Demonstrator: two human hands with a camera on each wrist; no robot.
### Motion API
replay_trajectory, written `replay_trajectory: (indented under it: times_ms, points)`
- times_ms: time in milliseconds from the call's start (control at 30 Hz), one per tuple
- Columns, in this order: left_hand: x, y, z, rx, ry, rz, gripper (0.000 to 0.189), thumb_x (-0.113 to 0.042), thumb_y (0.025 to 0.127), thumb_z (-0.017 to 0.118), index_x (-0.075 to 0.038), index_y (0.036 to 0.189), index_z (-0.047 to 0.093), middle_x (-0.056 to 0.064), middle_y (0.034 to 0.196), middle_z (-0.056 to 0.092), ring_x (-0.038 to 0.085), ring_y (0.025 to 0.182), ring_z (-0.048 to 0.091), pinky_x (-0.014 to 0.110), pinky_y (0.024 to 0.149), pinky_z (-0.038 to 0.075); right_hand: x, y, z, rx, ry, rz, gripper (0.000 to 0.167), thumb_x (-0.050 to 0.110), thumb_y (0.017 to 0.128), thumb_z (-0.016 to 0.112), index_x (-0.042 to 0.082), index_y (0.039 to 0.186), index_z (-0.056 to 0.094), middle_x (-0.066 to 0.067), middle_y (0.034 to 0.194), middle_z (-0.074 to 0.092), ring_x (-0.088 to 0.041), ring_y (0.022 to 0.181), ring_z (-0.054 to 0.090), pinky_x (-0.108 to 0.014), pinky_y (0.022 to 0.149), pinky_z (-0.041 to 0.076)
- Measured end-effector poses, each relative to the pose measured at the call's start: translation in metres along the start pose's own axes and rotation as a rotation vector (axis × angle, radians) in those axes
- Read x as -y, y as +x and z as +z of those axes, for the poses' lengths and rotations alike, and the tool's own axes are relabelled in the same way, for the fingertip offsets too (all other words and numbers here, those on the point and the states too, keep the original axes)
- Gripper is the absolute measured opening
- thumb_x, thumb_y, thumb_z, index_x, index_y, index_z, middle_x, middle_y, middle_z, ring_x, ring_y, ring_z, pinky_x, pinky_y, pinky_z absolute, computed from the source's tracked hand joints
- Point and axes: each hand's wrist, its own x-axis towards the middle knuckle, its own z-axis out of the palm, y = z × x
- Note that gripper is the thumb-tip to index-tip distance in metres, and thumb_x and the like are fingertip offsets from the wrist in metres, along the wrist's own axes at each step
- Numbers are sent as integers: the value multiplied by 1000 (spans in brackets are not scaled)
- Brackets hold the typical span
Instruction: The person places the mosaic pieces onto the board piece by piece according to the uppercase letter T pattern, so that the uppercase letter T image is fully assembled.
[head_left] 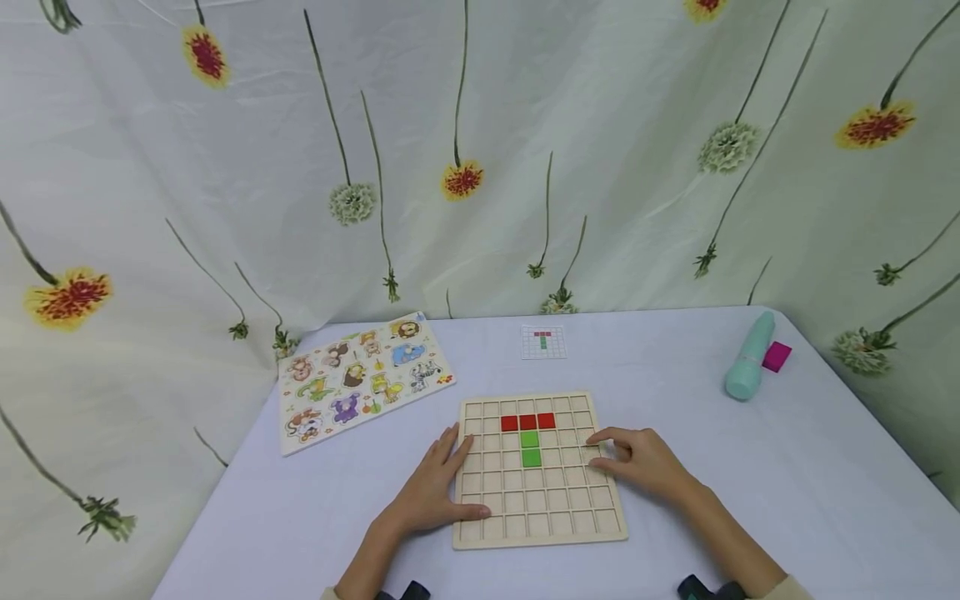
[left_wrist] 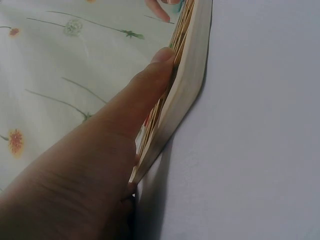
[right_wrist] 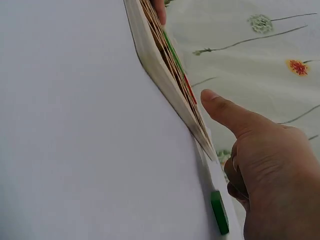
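Observation:
A wooden grid board (head_left: 540, 543) lies on the table, bearing three red tiles (head_left: 528, 422) in a row and two green tiles (head_left: 531, 457) below the middle one. My left hand (head_left: 429, 493) rests on the board's left side, its thumb over the front cells and its fingers spread along the edge. At the board's right edge, my right hand (head_left: 645, 460) has thumb and index finger apart, with nothing visible between them; its other fingers are curled beneath and partly hidden. In the right wrist view, a dark green block (right_wrist: 219, 212) sits beyond the board's edge, apart from the fingers.
A small card (head_left: 543, 342) with a matching red and green pattern lies behind the board. An animal picture board (head_left: 360, 379) is at the back left. A mint-green bottle-shaped object (head_left: 750, 358) and a magenta block (head_left: 777, 357) lie at the back right.

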Motion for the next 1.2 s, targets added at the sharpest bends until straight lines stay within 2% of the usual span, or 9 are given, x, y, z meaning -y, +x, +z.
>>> replay_trajectory:
  times_ms: [233, 500, 600, 833, 1067, 1200]
  points:
    - [0, 1, 1, 2, 4, -7, 112, -77, 62, 60, -12, 147, 26, 11, 154, 8, 28, 139, 7, 49, 109, 16, -24, -27, -27, -74, -6, -39, 25, 27, 75, 77, 19, 98, 69, 20, 52, 25, 6, 48, 21, -15, 42, 29]
    - [0, 1, 0, 4, 8, -9, 111, -76, 63, 61, -12, 147, 26, 11, 154, 8, 29, 139, 7, 49, 109, 17, -38, -49, -46, -126, -58, 26, 28, 29, 71, 80, 24, 97, 70, 20, 53, 25, 5, 49, 23, -16, 42, 28]
    - [0, 1, 0, 8, 13, -9, 111, -76, 63, 61, -12, 147, 25, 11, 154, 8, 28, 140, 6, 47, 110, 15, -41, -52, -50, -131, -68, 25, 29, 29, 71, 80, 24, 97, 70, 20, 54, 25, 5, 49, 23, -16, 41, 28]
    - [0, 0, 0, 7, 7, -3, 110, -75, 64, 61, -12, 147, 26, 12, 154, 8, 28, 140, 5, 47, 110, 15, -43, -54, -52, -102, -64, -24, 30, 25, 71, 80, 21, 98, 69, 20, 55, 25, 6, 50, 23, -15, 42, 27]
    - [0, 0, 0, 3, 1, -5, 110, -75, 64, 61, -12, 147, 26, 12, 153, 8, 29, 139, 6, 48, 109, 16, -41, -56, -52, -12, -49, 11, 29, 31, 74, 77, 22, 100, 69, 20, 55, 25, 6, 49, 23, -14, 43, 26]
    - [-1, 0, 0, -2, -2, -2, 109, -74, 64, 62, -12, 147, 26, 12, 153, 9, 29, 139, 6, 48, 110, 16, -41, -56, -52, 5, -53, 15, 27, 32, 74, 77, 24, 98, 69, 20, 55, 25, 6, 49, 23, -14, 43, 26]
